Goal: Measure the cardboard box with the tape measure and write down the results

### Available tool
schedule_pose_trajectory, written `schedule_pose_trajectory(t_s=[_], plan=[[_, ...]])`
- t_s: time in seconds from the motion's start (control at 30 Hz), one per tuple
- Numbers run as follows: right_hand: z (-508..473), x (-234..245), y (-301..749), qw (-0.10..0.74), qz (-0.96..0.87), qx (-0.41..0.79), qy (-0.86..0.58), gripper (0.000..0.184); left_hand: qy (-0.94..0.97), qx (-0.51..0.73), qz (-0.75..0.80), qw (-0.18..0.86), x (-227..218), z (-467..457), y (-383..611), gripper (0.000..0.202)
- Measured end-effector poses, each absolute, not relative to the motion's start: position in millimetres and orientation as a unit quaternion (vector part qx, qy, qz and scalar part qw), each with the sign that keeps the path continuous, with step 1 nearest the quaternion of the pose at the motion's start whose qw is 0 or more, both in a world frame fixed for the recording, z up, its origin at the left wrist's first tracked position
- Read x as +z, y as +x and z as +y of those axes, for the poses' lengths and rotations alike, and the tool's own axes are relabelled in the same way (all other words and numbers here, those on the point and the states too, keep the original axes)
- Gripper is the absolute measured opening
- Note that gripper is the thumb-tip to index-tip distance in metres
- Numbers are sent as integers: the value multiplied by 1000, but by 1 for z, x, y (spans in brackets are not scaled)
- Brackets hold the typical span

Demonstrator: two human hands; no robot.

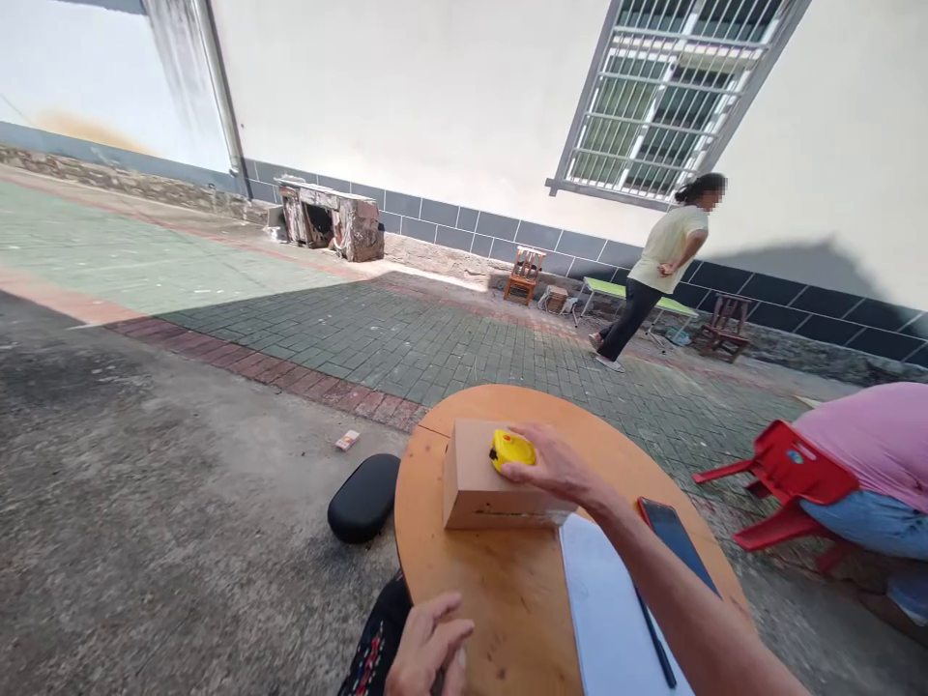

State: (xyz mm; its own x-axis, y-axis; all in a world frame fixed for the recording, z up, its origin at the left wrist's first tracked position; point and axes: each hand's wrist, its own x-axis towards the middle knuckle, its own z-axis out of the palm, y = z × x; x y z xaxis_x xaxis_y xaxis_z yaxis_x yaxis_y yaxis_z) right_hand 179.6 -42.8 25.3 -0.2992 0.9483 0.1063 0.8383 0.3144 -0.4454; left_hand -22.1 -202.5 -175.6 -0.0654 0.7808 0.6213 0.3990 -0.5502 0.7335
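Note:
A small yellow tape measure [512,450] with a red button rests on top of a brown cardboard box [473,483]. My right hand [555,462] reaches over from the right and grips the tape measure between thumb and fingers. The box stands closed on a round wooden table [500,609]. Near the table's front left edge is my left hand [429,650], its fingers apart and holding nothing. White paper [598,599] lies right of the box, partly under my right forearm. On it sits a dark pen [656,643], partly hidden by that arm.
A phone [678,543] lies at the table's right edge. On the ground to the left is a black case [363,498]. A person in pink [870,435] sits on a red chair [804,474] at right; another person [656,261] walks near the wall.

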Motion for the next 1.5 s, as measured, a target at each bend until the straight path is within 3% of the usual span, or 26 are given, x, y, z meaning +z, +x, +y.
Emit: schedule_pose_trajectory(t_s=[0.17,0.3,0.43,0.63,0.8,0.93,1.07,1.17,1.33,1.43,1.5], plan=[[-72,5,223,334,-611,188,-693,57,681,485,501,223,-145,-177,-12,35],[-90,-16,222,331,-596,243,-690,50,663,452,537,262,-130,-147,-7,40],[-91,-22,212,338,-609,252,-672,45,662,439,563,229,-128,-123,-20,41],[-144,-34,280,262,-579,180,-751,29,715,411,540,170,-139,-165,-11,41],[-201,-66,325,142,-533,101,-828,20,864,320,349,171,-143,-230,59,51],[-210,-89,319,109,-528,81,-838,25,918,247,262,166,-140,-245,106,50],[-212,-92,321,131,-544,99,-823,41,933,215,256,136,-142,-238,112,39],[-222,-83,336,229,-554,155,-785,37,942,203,245,104,-139,-234,101,34],[-239,-70,358,523,-436,411,-607,32,951,193,225,91,-133,-232,89,31],[-241,-70,357,601,-390,407,-566,36,946,207,231,97,-132,-232,90,29],[-237,-72,351,626,-375,367,-576,29,943,211,235,105,-131,-231,91,26]])
